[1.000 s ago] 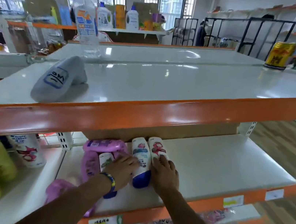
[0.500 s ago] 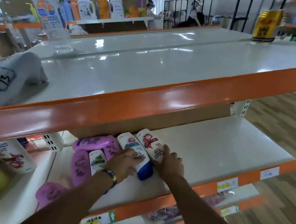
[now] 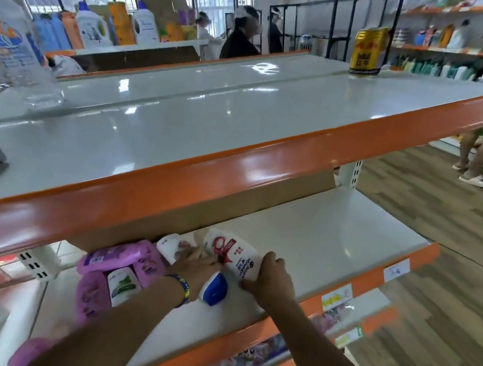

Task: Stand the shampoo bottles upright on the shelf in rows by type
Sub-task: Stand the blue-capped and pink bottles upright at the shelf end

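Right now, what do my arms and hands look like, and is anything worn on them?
No sleeves or gloves show on either arm. The left hand has a blue and yellow band around its wrist; the right hand wears nothing visible.

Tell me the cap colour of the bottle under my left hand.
Blue cap, seen best in the head view.

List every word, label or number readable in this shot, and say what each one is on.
Nothing reads cleanly.
White bottle gripped by the right hand: brand line and red print, too blurred to quote.
Yellow can on the top shelf: dark characters, blurred.
Shelf-edge price tags: too small.
Clear bottle at far left: label blurred.
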The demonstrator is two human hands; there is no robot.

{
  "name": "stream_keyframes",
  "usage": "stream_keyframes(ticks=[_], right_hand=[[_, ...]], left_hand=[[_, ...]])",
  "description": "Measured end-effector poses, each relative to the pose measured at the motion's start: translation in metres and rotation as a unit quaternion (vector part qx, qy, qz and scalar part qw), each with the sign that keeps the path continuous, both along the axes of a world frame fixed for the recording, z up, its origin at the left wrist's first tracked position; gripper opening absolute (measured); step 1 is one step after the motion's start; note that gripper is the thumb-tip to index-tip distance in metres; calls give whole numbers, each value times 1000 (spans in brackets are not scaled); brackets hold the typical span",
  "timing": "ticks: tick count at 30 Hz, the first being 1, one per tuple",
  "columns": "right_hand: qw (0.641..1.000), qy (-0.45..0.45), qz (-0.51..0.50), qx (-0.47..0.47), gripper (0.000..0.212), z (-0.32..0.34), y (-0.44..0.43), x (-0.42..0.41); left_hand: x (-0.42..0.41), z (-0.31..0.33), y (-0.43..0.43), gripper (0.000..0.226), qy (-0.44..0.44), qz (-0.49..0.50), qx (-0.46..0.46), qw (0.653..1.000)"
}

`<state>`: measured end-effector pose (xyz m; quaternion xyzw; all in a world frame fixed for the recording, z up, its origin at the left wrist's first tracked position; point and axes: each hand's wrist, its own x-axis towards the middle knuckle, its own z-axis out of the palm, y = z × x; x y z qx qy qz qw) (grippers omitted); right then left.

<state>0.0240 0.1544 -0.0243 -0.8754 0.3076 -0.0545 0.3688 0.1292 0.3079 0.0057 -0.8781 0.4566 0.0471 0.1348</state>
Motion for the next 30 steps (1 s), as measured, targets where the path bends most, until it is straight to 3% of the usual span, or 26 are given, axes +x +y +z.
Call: stream_keyframes(ticks=[8, 14, 19, 24, 30], right_hand=[[991, -125, -50, -14, 64, 32, -24, -18], [971, -233, -46, -3, 64, 82, -30, -17], [964, -256, -38, 54, 72, 103, -34, -11], [963, -263, -29, 49, 47, 100, -31, -6], [967, -235, -41, 94, 40, 64, -27, -7]], left_hand=[[0, 2, -11, 70, 37, -4, 4, 999], [-15, 10, -23, 74, 28, 5, -104, 994], [-21, 27, -25, 76, 85, 3, -222, 971], [-38, 50, -18, 73, 95, 64, -394, 912], [-49, 38, -10, 83, 139, 154, -469, 858]])
